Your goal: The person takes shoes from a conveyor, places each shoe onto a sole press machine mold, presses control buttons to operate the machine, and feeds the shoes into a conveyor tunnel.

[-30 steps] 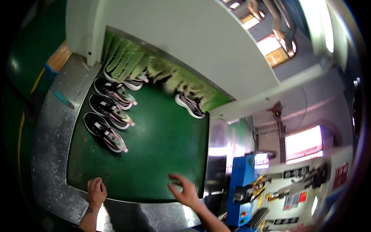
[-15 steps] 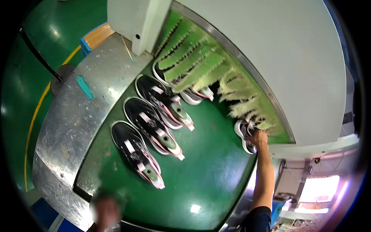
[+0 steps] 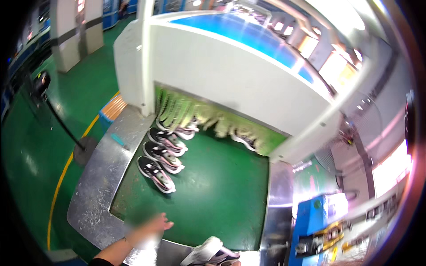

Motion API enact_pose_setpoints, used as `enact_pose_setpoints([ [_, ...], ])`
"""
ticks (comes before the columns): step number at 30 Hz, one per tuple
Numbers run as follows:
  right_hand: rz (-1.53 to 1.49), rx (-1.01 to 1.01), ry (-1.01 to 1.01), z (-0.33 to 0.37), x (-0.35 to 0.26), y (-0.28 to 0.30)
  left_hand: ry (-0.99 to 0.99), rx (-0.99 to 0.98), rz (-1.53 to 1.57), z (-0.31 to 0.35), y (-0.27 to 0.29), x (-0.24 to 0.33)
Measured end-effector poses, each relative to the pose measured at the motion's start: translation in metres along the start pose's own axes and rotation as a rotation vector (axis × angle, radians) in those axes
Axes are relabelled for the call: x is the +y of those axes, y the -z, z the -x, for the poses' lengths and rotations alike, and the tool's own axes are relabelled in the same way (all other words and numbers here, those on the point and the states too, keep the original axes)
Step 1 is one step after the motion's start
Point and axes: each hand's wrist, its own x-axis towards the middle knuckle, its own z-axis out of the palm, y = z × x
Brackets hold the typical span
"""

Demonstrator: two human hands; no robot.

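Observation:
My left hand [image 3: 157,223] reaches in from the lower left over the near end of a green belt [image 3: 213,195], fingers apart and nothing visible in them. Part of that hand is blurred. At the lower edge is a pale sneaker [image 3: 206,252] with pink trim, cut off by the picture. Beside it shows a sliver of skin, apparently my right hand [image 3: 234,264]; its fingers are mostly hidden. Several black sneakers with pink trim [image 3: 156,174] lie in a slanting row on the belt's left. Another sneaker [image 3: 244,141] sits under the fringe at right.
A green fringed curtain [image 3: 213,116] hangs from a white machine housing [image 3: 222,73] across the belt's far end. Metal ledges [image 3: 100,181] border the belt; a teal strip [image 3: 118,140] lies on the left one. Blue equipment [image 3: 308,221] stands at right, a black pole [image 3: 64,122] at left.
My right hand has left the sneaker by the fringe and drawn back toward me. My left hand has moved forward over the belt. The view has tilted up, and a pale sneaker shows at the bottom.

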Motion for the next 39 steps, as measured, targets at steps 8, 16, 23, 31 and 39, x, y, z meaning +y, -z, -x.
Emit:
enact_pose_setpoints([
  [8, -0.293, -0.06, 0.002, 0.173, -0.195, 0.023, 0.331, -0.757, 0.456, 0.119, -0.149, 0.138],
  [16, -0.321, 0.357, 0.22, 0.289, -0.053, 0.103, 0.103, -1.027, 0.599, 0.185, -0.347, 0.124],
  [23, -0.776, 0.861, 0.3, 0.357, 0.014, 0.233, -0.049, -0.593, 0.436, 0.197, -0.559, 0.109],
  [31, -0.447, 1.013, 0.061, 0.35, -0.055, 0.35, -0.872, -0.613, -0.091, -0.004, -0.754, 0.311],
  [39, -0.017, 1.377, 0.233, 0.254, -0.058, 0.428, -1.155, -0.601, -0.821, -0.157, -0.95, 0.421],
])
